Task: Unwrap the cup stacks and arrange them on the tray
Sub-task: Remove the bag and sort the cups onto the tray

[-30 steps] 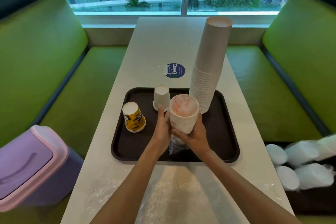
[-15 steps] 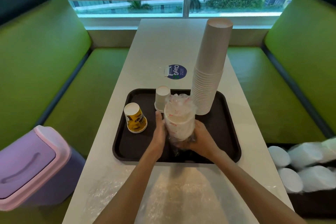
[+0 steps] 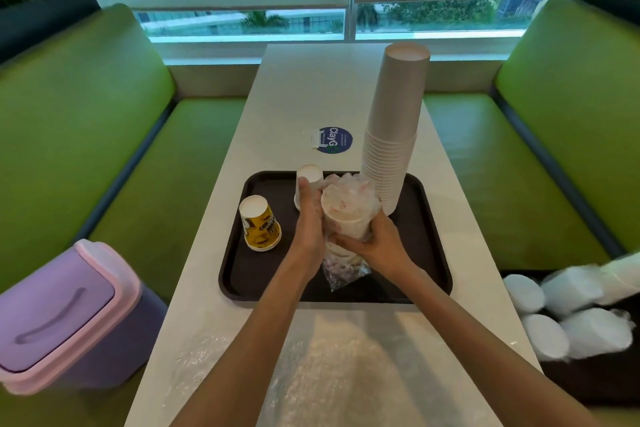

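Open tray (image 3: 429,253) floor shows at the right and near edge — the tall cup stack (image 3: 394,121) blocks the far right, the yellow cup (image 3: 260,224) and small white cup (image 3: 313,173) crowd the left, the wrapped stack (image 3: 346,215) fills the middle. Beyond, the bench (image 3: 294,97) runs open.

Both hands on wrapped cup stack (image 3: 348,215) over dark tray (image 3: 427,253). Left hand (image 3: 310,218) flat against its left side, fingers straight. Right hand (image 3: 379,243) curls round the lower part; clear wrap (image 3: 343,272) bunches below. On tray: tall unwrapped stack (image 3: 394,135) far right, yellow cup (image 3: 260,224) left, small white cup (image 3: 310,173) behind left hand, all upside down. More wrapped stacks (image 3: 571,319) on right seat, purple bin (image 3: 65,315) left.
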The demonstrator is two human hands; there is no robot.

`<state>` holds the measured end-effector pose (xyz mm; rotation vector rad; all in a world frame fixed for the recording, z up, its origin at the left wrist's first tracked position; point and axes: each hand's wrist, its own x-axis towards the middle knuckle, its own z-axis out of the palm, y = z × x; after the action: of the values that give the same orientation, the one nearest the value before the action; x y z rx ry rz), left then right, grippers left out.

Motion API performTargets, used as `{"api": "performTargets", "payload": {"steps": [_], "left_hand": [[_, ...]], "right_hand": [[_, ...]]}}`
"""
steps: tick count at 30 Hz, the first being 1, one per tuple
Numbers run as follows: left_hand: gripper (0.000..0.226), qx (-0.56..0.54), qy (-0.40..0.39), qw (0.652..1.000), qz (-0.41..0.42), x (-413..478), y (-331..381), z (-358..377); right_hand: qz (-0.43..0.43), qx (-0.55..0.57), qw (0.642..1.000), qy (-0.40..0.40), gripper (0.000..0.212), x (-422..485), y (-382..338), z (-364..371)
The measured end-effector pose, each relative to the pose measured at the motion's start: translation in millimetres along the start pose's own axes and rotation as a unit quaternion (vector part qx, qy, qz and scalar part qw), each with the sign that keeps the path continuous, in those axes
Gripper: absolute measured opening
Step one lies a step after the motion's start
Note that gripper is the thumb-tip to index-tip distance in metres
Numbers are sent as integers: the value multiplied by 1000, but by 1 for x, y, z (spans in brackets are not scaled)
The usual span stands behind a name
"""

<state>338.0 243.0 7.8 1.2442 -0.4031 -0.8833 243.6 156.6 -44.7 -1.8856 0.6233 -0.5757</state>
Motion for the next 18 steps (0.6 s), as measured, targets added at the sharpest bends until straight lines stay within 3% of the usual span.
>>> {"api": "performTargets", "payload": {"steps": [3, 9, 13, 18], "left_hand": [[86, -8, -13, 1000, -8, 1, -10, -3], [55, -35, -22, 998, -45, 6, -34, -10], [60, -36, -24, 995, -93, 6, -58, -16], [60, 24, -10, 993, -113, 11, -64, -24]], "right_hand": [[25, -24, 999, -20, 93, -3, 13, 3], [65, -32, 996, -54, 103, -10, 35, 9], [101, -69, 987, -103, 85, -15, 55, 8], [80, -96, 983, -136, 83, -10, 45, 4]]}}
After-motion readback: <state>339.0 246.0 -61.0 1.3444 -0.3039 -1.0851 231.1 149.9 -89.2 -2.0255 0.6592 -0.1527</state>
